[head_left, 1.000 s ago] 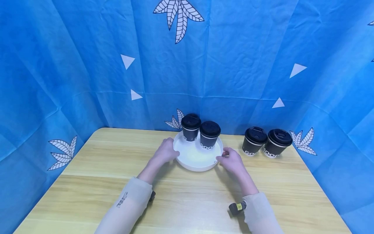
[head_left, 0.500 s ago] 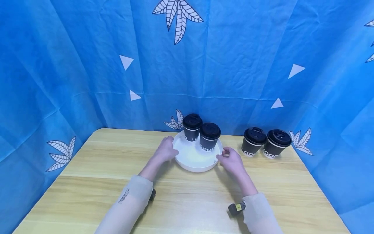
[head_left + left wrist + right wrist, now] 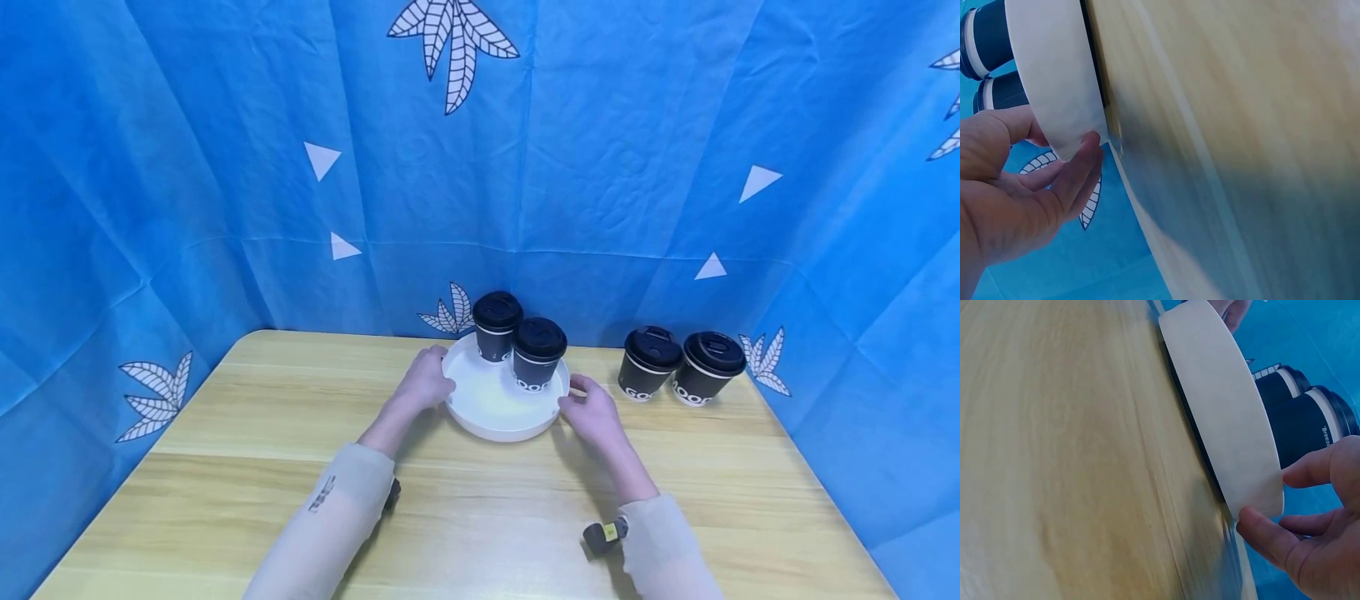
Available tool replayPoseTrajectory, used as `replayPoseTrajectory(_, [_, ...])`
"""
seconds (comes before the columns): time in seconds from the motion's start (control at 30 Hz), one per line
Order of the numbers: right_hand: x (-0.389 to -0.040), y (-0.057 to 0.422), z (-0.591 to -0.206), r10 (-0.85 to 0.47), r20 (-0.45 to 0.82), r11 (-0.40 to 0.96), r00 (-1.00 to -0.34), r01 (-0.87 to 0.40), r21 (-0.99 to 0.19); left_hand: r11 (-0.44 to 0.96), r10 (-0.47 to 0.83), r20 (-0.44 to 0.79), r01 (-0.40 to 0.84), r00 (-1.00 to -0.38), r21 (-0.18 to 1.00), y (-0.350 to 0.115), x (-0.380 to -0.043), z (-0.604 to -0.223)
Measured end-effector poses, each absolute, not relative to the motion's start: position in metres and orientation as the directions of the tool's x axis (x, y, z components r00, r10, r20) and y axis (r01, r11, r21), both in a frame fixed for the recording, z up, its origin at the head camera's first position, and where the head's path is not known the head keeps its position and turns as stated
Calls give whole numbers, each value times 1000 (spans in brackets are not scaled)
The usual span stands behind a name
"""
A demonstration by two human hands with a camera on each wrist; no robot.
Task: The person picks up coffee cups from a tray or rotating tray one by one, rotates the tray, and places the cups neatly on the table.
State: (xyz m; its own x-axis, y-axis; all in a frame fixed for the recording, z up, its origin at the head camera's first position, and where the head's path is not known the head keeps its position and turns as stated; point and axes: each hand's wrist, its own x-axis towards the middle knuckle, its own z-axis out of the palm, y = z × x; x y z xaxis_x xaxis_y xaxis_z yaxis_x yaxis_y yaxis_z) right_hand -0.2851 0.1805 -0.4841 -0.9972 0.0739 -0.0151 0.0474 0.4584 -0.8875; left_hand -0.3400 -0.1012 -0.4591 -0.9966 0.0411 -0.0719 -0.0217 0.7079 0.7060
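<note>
"So, what is your left grip (image 3: 422, 385) doing?"

"It pinches the left rim of a round, shallow white tray (image 3: 493, 412). In my left wrist view I see fingers at both the upper and the lower edge of the tray's wall."

"And your right grip (image 3: 592, 412)?"

"Clamped on the same tray, at its right side, pinching the wall from top and bottom edge. So I have the tray held between my 2 hands."

"Where exactly is it?"

"Near the back of the pale wood-grain desk (image 3: 480, 517), roughly mid-width. A dark strip shows beneath it in both wrist views, but I can't tell whether its base touches the wood."

"What does it carry?"

"2 upright black cups with black lids, white bands and white lettering. The rear black cup (image 3: 493, 340) stands toward my left; the front black cup (image 3: 535, 367) is just beside it, nearer me and to the right."

"Anything else about?"

"Yes, 2 more cups of that kind stand on the desk, to the right of my right hand: a nearer lidded cup (image 3: 645, 375) and a farther lidded cup (image 3: 701, 383), side by side. Behind everything hangs a blue fabric curtain (image 3: 442, 183) printed with white leaves and triangles."
</note>
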Motion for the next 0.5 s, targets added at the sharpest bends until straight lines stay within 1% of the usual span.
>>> replayPoseTrajectory(0.3, [-283, 181, -482, 54, -27, 463, -998, 49, -885, 702, 43, -75, -23, -996, 711, -104, -340, -459])
replayPoseTrajectory(0.5, [-282, 179, -479, 53, -34, 489, -998, 56, -870, 717, 26, -111, -59, -994, 695, -105, -335, -458])
